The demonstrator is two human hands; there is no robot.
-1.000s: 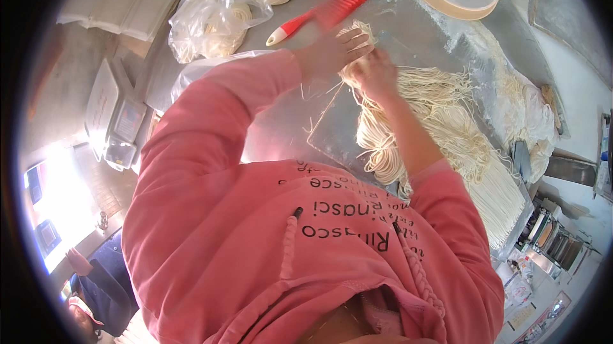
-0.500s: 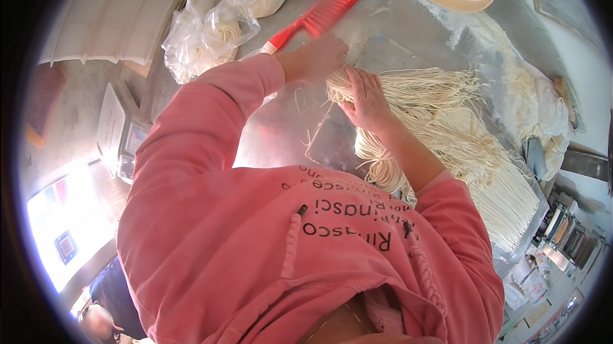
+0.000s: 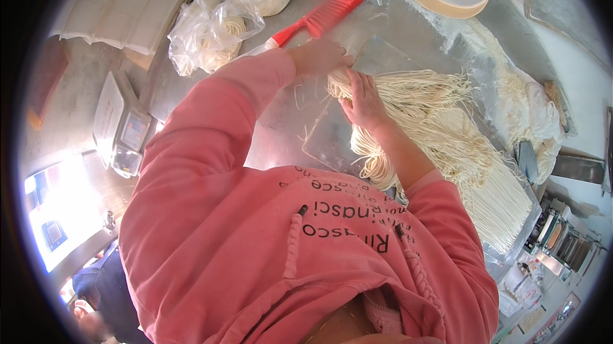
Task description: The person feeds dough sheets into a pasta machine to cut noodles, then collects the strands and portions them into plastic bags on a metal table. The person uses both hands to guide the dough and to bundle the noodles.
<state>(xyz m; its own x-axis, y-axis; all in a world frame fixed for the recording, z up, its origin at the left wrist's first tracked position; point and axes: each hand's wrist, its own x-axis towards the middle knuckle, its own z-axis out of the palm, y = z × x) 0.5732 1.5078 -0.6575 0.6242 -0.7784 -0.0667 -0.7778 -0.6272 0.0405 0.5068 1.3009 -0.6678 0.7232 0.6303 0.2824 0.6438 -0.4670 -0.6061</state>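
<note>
Long pale fresh noodles (image 3: 424, 95) lie in a thick, loose heap on the metal worktop, with their folded ends toward me. My right hand (image 3: 365, 100) curls over the left end of the upper bundle, fingers closed around the strands. Just left of that end is my left hand (image 3: 322, 58), blurred, its fingers too smeared to read. A red brush (image 3: 335, 10) with a white handle end lies beyond my left wrist. Straight noodle strands (image 3: 501, 206) are spread flat to the right under the looser ones.
Clear plastic bags with coiled noodles (image 3: 211, 37) sit at the far left. A round wooden-rimmed sieve (image 3: 440, 8) stands at the back, beside scattered flour (image 3: 469, 50). At the left is a white digital scale (image 3: 124, 127). A noodle machine (image 3: 565, 238) stands at the right.
My view has shifted slightly. My left hand has moved only a little and stays by the bundle's end; my right hand keeps its hold on the noodles.
</note>
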